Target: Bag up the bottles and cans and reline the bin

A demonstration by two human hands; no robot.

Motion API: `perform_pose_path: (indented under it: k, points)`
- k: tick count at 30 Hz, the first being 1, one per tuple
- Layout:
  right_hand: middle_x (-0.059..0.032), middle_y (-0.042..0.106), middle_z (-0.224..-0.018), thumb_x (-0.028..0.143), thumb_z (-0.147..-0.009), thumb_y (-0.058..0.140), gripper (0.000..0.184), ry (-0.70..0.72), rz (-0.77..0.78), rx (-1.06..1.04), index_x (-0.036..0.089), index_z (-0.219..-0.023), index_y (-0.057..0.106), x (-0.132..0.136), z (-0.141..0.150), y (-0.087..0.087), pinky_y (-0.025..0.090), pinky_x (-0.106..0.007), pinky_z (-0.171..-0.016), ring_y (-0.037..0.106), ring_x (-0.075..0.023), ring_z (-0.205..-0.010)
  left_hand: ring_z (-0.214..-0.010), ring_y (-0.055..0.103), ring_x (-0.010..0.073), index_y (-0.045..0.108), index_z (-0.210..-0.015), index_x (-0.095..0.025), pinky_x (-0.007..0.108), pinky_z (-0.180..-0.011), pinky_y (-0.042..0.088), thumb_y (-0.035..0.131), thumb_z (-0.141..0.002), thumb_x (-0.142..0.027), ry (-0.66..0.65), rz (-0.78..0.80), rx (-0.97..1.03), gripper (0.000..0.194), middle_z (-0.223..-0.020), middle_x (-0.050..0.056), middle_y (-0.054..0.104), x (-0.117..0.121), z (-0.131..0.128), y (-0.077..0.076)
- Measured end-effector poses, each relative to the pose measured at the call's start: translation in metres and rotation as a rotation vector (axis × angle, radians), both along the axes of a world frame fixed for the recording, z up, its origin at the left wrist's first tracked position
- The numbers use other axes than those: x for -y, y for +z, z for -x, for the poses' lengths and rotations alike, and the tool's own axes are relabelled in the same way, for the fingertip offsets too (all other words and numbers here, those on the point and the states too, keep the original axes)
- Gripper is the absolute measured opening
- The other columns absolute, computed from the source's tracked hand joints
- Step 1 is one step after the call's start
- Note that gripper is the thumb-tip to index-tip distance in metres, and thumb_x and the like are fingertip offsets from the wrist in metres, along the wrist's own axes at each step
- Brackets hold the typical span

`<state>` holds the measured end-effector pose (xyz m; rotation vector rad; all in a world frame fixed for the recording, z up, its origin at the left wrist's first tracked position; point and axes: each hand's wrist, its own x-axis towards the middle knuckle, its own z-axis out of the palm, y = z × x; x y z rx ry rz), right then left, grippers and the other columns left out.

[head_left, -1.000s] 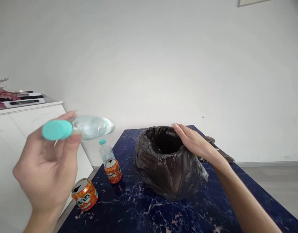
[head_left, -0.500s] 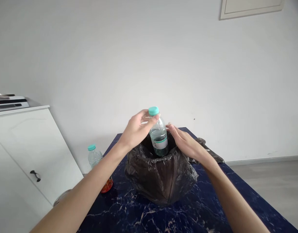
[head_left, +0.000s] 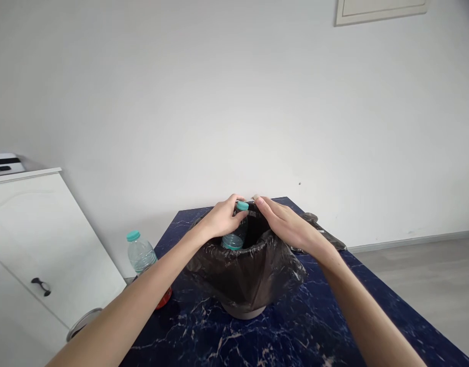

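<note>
My left hand (head_left: 221, 219) pinches the neck of a clear plastic bottle with a teal cap (head_left: 236, 233), which is sunk upright into a small bin lined with a black plastic bag (head_left: 245, 272). Only the cap and upper body of that bottle show above the rim. My right hand (head_left: 285, 224) rests on the far right rim of the bag, fingers stretched over the edge. The bin stands on a dark blue marbled table (head_left: 295, 336).
A second teal-capped bottle (head_left: 139, 253) stands at the table's left edge, with an orange can (head_left: 163, 298) partly hidden behind my left forearm. Another can's top (head_left: 83, 321) shows lower left. A white cabinet (head_left: 35, 239) stands left; dark plastic (head_left: 322, 232) lies behind the bin.
My left hand carried the bottle from the near left to over the bin, then lowered it down into the bag. My right hand stayed on the rim.
</note>
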<state>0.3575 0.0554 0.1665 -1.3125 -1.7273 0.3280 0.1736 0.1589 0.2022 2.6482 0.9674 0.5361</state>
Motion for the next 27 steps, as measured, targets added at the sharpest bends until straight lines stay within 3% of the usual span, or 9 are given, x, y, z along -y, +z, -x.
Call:
perform_pose_path:
  k: [3, 8, 12, 17, 21, 23, 27]
  points:
    - [-0.0104, 0.069, -0.138, 0.057, -0.107, 0.029, 0.054, -0.017, 0.013, 0.006, 0.028, -0.135, 0.064, 0.003, 0.004, 0.001, 0.047, -0.048, -0.102, 0.065, -0.0346, -0.125, -0.093, 0.074, 0.0257, 0.056, -0.130, -0.024, 0.034, -0.078, 0.054, 0.048, -0.102, -0.041, 0.037, -0.064, -0.141, 0.034, -0.110, 0.008, 0.077, -0.003, 0.000, -0.001]
    - [-0.0091, 0.063, -0.148, 0.062, -0.105, 0.029, 0.057, -0.038, 0.041, 0.009, 0.030, -0.138, 0.062, 0.003, 0.006, 0.000, 0.045, -0.049, -0.107, 0.059, -0.0353, -0.135, -0.104, 0.073, 0.0332, 0.064, -0.123, -0.020, 0.038, -0.082, 0.054, 0.053, -0.097, -0.035, 0.121, -0.103, -0.279, 0.031, -0.115, 0.014, 0.076, -0.004, 0.000, -0.003]
    - [-0.0086, 0.062, -0.150, 0.063, -0.105, 0.030, 0.058, -0.049, 0.073, 0.026, 0.031, -0.141, 0.061, 0.004, 0.006, 0.001, 0.043, -0.052, -0.110, 0.059, -0.0365, -0.136, -0.105, 0.074, 0.0341, 0.070, -0.117, -0.022, 0.040, -0.085, 0.056, 0.056, -0.097, -0.039, 0.152, -0.143, -0.321, 0.029, -0.115, 0.013, 0.078, 0.002, 0.003, 0.001]
    - [-0.0081, 0.067, -0.143, 0.065, -0.105, 0.031, 0.059, -0.060, 0.077, 0.025, 0.029, -0.140, 0.062, 0.004, 0.006, 0.003, 0.043, -0.050, -0.111, 0.063, -0.0348, -0.130, -0.100, 0.075, 0.0287, 0.073, -0.116, -0.024, 0.038, -0.085, 0.057, 0.051, -0.100, -0.041, 0.146, -0.208, -0.226, 0.032, -0.113, 0.008, 0.080, 0.015, 0.021, 0.017]
    - [-0.0096, 0.069, -0.141, 0.065, -0.106, 0.030, 0.060, -0.065, 0.015, 0.002, 0.026, -0.133, 0.067, 0.002, 0.009, 0.002, 0.044, -0.046, -0.109, 0.060, -0.0329, -0.133, -0.123, 0.068, 0.0294, 0.071, -0.123, -0.023, 0.042, -0.104, 0.053, 0.051, -0.101, -0.048, 0.172, -0.274, -0.021, 0.038, -0.130, 0.009, 0.075, 0.013, 0.048, 0.020]
    - [-0.0106, 0.069, -0.139, 0.065, -0.106, 0.029, 0.061, -0.065, -0.001, -0.015, 0.025, -0.130, 0.068, 0.002, 0.011, 0.002, 0.045, -0.046, -0.108, 0.061, -0.0331, -0.132, -0.134, 0.062, 0.0312, 0.066, -0.133, -0.024, 0.044, -0.111, 0.050, 0.049, -0.101, -0.060, 0.203, -0.150, 0.037, 0.051, -0.143, 0.010, 0.069, 0.008, 0.064, 0.015]
    - [-0.0133, 0.070, -0.136, 0.066, -0.105, 0.028, 0.063, -0.045, 0.013, -0.027, 0.024, -0.127, 0.069, 0.001, 0.013, 0.002, 0.047, -0.048, -0.105, 0.062, -0.0353, -0.129, -0.144, 0.056, 0.0315, 0.063, -0.143, -0.031, 0.042, -0.111, 0.051, 0.045, -0.095, -0.081, 0.269, 0.353, 0.252, 0.072, -0.156, 0.008, 0.060, 0.002, 0.088, -0.007]
